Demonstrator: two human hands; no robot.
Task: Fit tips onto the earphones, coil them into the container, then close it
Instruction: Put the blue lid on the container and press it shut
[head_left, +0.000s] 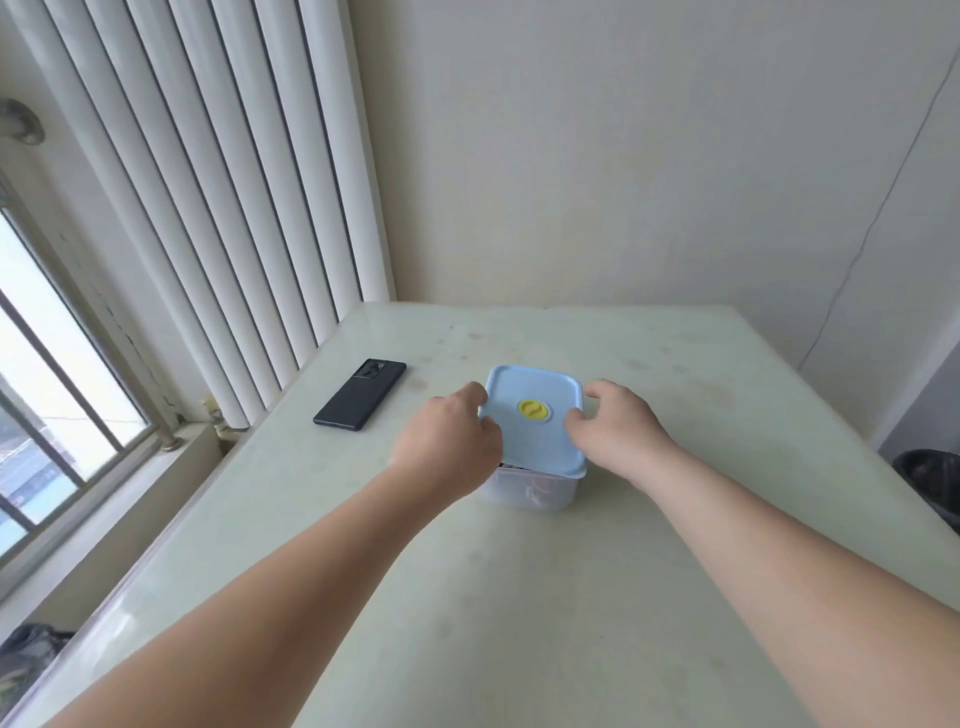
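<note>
A clear plastic container (540, 491) stands on the pale table (519, 597). A light blue lid (535, 436) with a yellow round valve (534, 409) lies over it, tilted, its near edge raised off the container rim. My left hand (449, 441) grips the lid's left edge, thumb on top. My right hand (615, 426) grips the right edge, thumb on the lid near the valve. Something dark shows through the container wall under the lid; I cannot make out the earphones.
A black phone (359, 394) lies face down on the table to the left of the container. White vertical blinds (234, 208) and a window (47, 395) are at the left. A dark bin (930, 478) stands beyond the table's right edge.
</note>
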